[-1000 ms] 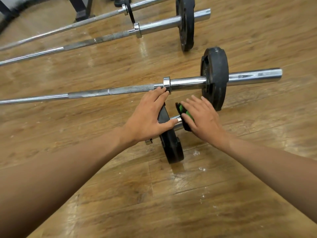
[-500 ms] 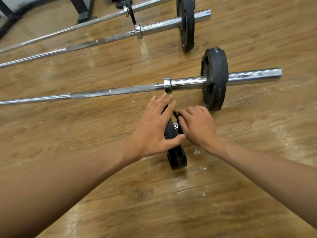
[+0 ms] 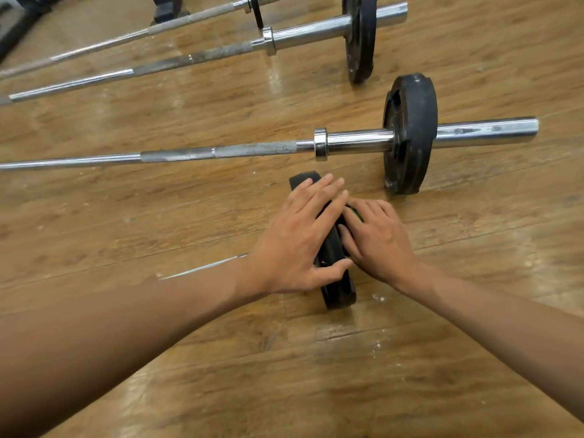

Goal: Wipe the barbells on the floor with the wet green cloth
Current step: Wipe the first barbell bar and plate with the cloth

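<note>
Fingers (image 3: 328,197) of the left hand (image 3: 294,245) are lying straight across the black plate (image 3: 338,292) of the nearest barbell (image 3: 205,267) on the floor (image 3: 442,343), steadying it. The right hand (image 3: 376,241) is curling over the green cloth (image 3: 357,215) against the plate. Judgement: plate heavy, rigid, liable to roll; cloth limp, wet.

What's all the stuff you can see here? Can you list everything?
Barbells: four, silver, lying side by side on the floor; the nearest is mostly hidden by the arms, then the next, the third and the farthest.
Weight plates: four, black, one on each bar, from nearest to farthest.
Green cloth: one, green, under the right hand, mostly hidden.
Rack foot: one, dark, top edge.
Floor: brown wood.
Left hand: rests on the nearest plate.
Right hand: holds the cloth beside that plate.
</note>
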The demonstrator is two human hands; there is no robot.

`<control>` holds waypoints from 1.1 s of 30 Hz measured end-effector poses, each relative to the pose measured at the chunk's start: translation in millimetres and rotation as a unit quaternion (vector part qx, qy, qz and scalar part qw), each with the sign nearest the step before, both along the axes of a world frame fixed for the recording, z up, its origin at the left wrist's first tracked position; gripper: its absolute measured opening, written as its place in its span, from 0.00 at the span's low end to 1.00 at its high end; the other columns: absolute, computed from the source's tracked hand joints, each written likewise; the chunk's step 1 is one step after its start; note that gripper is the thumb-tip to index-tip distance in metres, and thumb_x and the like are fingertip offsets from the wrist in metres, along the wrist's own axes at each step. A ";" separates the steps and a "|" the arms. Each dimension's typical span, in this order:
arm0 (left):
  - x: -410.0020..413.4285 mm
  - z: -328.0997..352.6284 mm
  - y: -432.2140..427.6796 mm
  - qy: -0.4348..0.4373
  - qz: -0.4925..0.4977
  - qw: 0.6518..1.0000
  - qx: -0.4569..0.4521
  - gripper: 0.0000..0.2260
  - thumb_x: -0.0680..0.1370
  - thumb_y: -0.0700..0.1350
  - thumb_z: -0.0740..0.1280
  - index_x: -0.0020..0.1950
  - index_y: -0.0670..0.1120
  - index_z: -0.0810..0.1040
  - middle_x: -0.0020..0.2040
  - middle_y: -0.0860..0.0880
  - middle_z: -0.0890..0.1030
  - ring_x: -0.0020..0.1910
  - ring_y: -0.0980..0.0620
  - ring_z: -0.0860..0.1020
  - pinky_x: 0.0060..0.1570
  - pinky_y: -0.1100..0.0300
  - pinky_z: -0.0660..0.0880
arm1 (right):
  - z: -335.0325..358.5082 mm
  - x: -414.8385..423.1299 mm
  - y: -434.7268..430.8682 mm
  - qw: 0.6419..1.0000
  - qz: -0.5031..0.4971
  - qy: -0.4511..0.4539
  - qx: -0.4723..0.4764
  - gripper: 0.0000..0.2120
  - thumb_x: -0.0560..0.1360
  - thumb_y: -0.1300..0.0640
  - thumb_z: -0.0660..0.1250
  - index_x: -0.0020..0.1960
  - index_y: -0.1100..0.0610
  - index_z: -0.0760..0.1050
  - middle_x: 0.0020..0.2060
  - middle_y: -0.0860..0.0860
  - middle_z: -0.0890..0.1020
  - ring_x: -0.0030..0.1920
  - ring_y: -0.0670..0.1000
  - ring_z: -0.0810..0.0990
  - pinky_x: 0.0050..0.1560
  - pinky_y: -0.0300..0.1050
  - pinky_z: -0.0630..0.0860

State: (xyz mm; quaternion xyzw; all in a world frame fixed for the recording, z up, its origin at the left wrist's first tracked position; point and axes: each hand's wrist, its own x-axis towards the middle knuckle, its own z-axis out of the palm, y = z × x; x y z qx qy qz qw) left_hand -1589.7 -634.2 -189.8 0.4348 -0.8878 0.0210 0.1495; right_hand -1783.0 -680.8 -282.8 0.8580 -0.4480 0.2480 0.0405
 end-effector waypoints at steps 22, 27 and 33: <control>1.6 0.6 -10.5 0.001 0.020 1.000 0.003 0.40 0.78 0.63 0.63 0.79 0.36 0.66 0.80 0.38 0.66 0.83 0.41 0.59 0.82 0.45 0.54 | 4.6 -4.8 -18.6 0.998 -0.019 -0.052 0.027 0.17 0.81 0.54 0.58 0.63 0.57 0.80 0.54 0.57 0.83 0.53 0.60 0.82 0.56 0.56 0.74; 2.0 0.5 -11.9 0.000 0.017 1.000 0.005 0.40 0.78 0.64 0.63 0.79 0.36 0.66 0.80 0.38 0.66 0.83 0.41 0.58 0.82 0.45 0.54 | 0.6 -10.9 -9.5 0.995 0.083 0.058 0.002 0.22 0.83 0.51 0.56 0.73 0.59 0.74 0.67 0.62 0.78 0.63 0.60 0.78 0.66 0.58 0.72; 3.4 2.4 -14.8 -0.008 0.021 1.000 0.014 0.40 0.78 0.65 0.61 0.80 0.37 0.66 0.81 0.39 0.65 0.83 0.43 0.58 0.82 0.46 0.54 | 6.5 6.0 -17.1 0.997 -0.050 -0.033 0.048 0.20 0.82 0.53 0.55 0.64 0.59 0.80 0.59 0.57 0.83 0.58 0.58 0.81 0.62 0.54 0.71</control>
